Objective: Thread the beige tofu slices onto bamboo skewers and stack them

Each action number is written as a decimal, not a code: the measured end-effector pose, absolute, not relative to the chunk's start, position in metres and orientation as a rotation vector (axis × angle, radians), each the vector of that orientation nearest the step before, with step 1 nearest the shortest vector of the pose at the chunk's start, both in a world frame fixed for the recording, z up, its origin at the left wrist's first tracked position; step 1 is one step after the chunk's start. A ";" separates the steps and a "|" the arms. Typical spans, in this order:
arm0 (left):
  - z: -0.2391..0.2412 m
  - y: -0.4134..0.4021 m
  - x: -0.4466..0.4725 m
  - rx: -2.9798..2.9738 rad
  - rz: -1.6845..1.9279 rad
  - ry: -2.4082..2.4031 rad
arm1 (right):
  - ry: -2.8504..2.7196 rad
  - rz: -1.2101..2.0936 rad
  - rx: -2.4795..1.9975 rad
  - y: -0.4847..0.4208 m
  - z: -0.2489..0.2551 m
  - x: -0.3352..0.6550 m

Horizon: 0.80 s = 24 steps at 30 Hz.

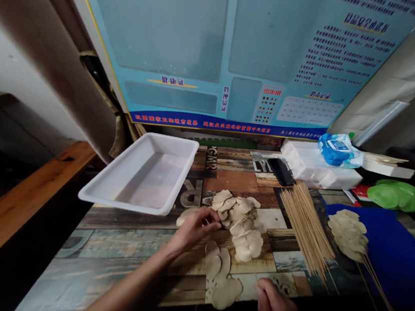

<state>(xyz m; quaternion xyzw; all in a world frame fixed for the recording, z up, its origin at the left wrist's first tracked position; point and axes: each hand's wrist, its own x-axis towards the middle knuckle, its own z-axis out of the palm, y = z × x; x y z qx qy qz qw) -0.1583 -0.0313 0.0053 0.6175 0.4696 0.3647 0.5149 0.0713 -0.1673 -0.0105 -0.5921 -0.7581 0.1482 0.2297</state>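
My left hand [197,226] reaches to the left edge of a pile of thin, pale, round slices [243,215]. Its fingers curl in and the fingertips meet beside the pile; what they pinch, if anything, is hidden. Several more slices [226,292] lie overlapping nearer the table's front edge, and another slice [187,217] shows partly behind my left hand. At the front edge, my right hand [275,307] is closed around what looks like a thin bamboo skewer, of which only a short tip shows. A bundle of bamboo skewers [306,230] lies to the right of the pile.
An open white plastic tub [87,195] stands at the back left. On the right, skewered slices [349,233] rest on a blue sheet [400,250]. Behind are a black phone [280,171], white packages [316,164], a blue wipes pack [340,150] and a green bag [395,194].
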 end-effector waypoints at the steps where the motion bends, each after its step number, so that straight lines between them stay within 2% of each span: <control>1: 0.005 -0.026 -0.166 1.699 0.885 1.249 | -2.075 0.395 -1.626 -0.168 -0.009 0.072; 6: -0.010 -0.020 -0.171 2.295 0.566 1.463 | -2.070 0.423 -1.633 -0.171 -0.008 0.073; 11: -0.013 -0.023 -0.165 2.318 0.400 1.525 | -2.048 0.450 -1.641 -0.173 -0.010 0.075; 16: 0.000 -0.016 -0.175 1.982 0.721 1.458 | -2.085 0.488 -1.612 -0.174 -0.012 0.077; 19: 0.006 -0.014 -0.176 1.496 0.936 1.298 | -2.116 0.559 -1.563 -0.176 -0.016 0.078; 24: 0.009 -0.015 -0.170 0.859 1.005 1.000 | -2.216 0.629 -1.480 -0.176 -0.017 0.076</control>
